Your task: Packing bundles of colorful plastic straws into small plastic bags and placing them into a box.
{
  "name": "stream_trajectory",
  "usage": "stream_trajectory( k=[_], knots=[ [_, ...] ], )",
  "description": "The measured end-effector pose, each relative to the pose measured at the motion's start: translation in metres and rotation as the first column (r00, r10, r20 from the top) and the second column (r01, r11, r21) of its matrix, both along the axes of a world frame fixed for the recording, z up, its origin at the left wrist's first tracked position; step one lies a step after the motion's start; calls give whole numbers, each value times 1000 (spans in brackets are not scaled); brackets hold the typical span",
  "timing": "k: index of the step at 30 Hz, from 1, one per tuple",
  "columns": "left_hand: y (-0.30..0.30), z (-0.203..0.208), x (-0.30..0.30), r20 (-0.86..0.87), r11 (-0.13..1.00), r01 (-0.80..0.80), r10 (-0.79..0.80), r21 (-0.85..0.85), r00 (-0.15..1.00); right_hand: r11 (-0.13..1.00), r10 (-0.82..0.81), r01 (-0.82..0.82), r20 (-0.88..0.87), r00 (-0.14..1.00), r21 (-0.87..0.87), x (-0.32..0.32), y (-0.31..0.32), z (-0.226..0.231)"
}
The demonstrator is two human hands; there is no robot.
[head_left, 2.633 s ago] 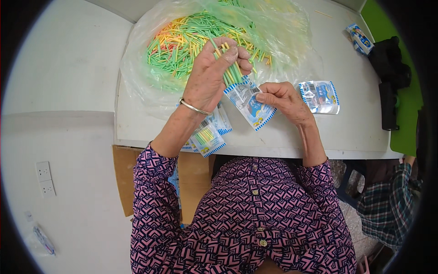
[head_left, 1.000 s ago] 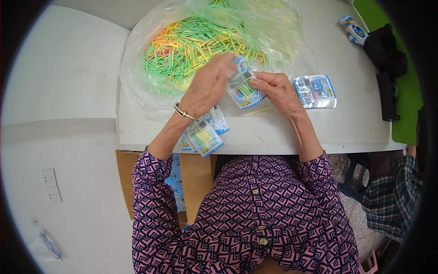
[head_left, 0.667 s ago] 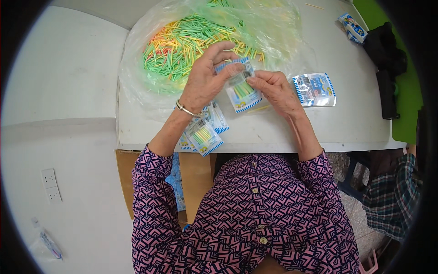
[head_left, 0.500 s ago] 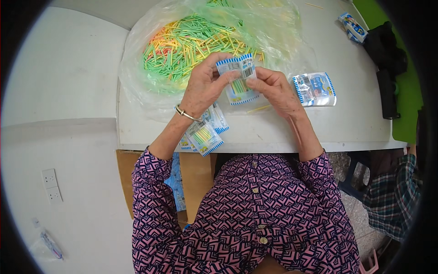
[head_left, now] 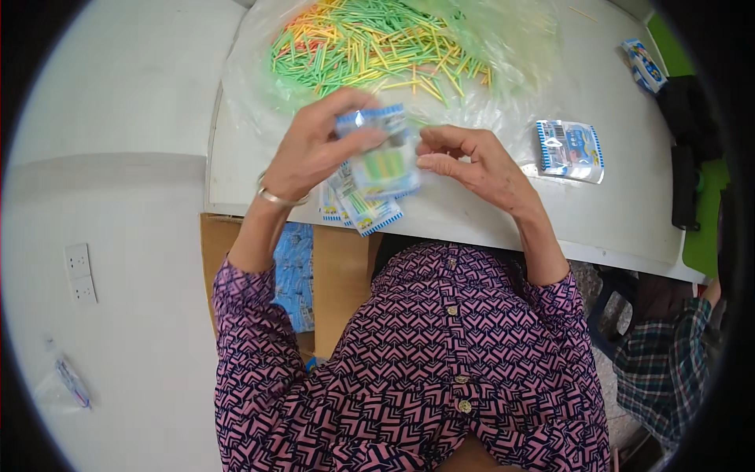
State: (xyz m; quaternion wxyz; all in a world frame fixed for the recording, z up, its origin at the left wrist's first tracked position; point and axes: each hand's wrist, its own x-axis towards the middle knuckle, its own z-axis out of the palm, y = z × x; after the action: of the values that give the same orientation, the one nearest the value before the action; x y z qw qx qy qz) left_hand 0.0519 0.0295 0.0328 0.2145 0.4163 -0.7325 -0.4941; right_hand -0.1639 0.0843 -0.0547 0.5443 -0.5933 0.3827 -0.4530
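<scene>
Head view: hands, qty 2; held pouch, qty 1. L hand [head_left: 318, 149] is closed on the held pouch [head_left: 383, 165], thumb in front; the pouch is raised over the white table [head_left: 487, 212], btwn the hands, blurred, w/ green & yellow sticks showing thru its clear part; exact count unreadable. R hand [head_left: 480, 161] is half-curled, thumb & fingertips parted, just beside the pouch's right edge; contact can't be confirmed.

Filled pouches [head_left: 366, 212] overlap near the table's front edge, partly hidden behind the held one; exact no. n/a.

Containers: clear bag [head_left: 519, 47], qty 1, lies open at the table's far side w/ loose sticks [head_left: 370, 47], too many to count, mostly green & yellow, some orange/red. Cardboard box [head_left: 342, 291], qty 1, below table edge, w/ blue packs [head_left: 293, 275] inside, no. unclear.

Right side of table: flat pouch [head_left: 570, 151], 1 visible; small blue-white packet [head_left: 645, 65], qty 1, near the green panel [head_left: 704, 185]. Single stick [head_left: 583, 13], qty 1, at far edge. Bracelet [head_left: 281, 198], qty 1, on L wrist.
</scene>
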Motion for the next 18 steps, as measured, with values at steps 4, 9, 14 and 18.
stream_trajectory(
  k=[4,9,14,18],
  knots=[
    [32,-27,44,-15,992,-116,116,48,993,999,-16,26,-337,942,23,30,17,-4],
    [48,-58,45,153,950,-215,253,-228,955,955,-266,147,-521,811,-259,69,19,-22],
    [72,-85,64,259,745,-245,489,-620,833,958,-272,173,-546,792,-227,74,16,-24],
    [78,-95,63,232,897,-356,416,-261,879,967,-252,209,-459,852,-143,79,16,-22]
  ],
)
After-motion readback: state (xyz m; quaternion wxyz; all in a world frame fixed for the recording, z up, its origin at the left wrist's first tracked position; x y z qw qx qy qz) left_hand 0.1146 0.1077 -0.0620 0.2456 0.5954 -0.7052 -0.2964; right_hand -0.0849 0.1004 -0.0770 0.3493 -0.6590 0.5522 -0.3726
